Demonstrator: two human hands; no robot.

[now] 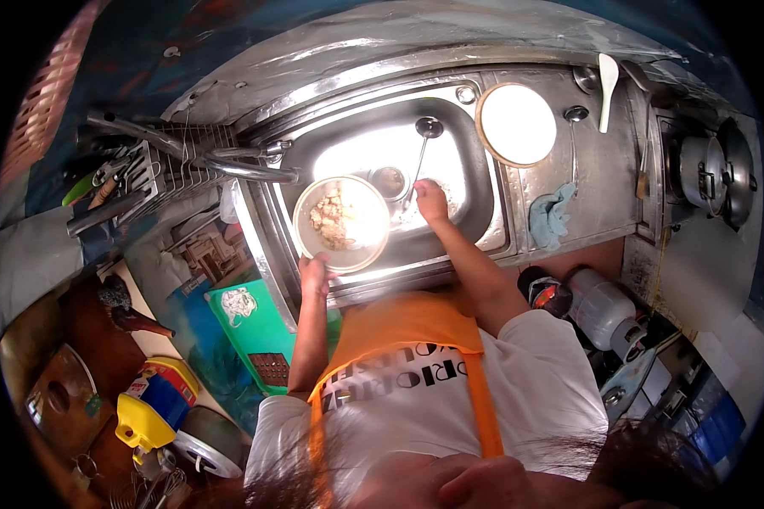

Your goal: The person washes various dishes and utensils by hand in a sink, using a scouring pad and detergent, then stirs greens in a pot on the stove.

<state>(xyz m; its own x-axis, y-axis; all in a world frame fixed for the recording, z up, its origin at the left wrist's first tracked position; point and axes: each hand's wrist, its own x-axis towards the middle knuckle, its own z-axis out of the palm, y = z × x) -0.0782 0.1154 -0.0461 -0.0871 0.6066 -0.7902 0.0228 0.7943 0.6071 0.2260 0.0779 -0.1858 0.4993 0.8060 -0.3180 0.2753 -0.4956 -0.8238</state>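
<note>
My left hand (316, 275) grips the near rim of a pale round bowl (342, 224), which is over the left part of a stainless steel sink (490, 235). Light brown, lumpy food (331, 219) lies in the bowl, mostly on its left side; glare washes out the right side. My right hand (431, 200) is closed around the handle end of a metal ladle (428, 127), whose head points away from me in the basin. Between the bowl and the ladle is the round sink drain (389, 183).
A faucet (254, 168) reaches over the basin from the left, beside a wire dish rack (197, 149). Right of the basin are a glaring round plate or lid (519, 124), another ladle (575, 114), a white rice paddle (607, 92) and a blue cloth (551, 216). Pots (701, 172) stand farther right.
</note>
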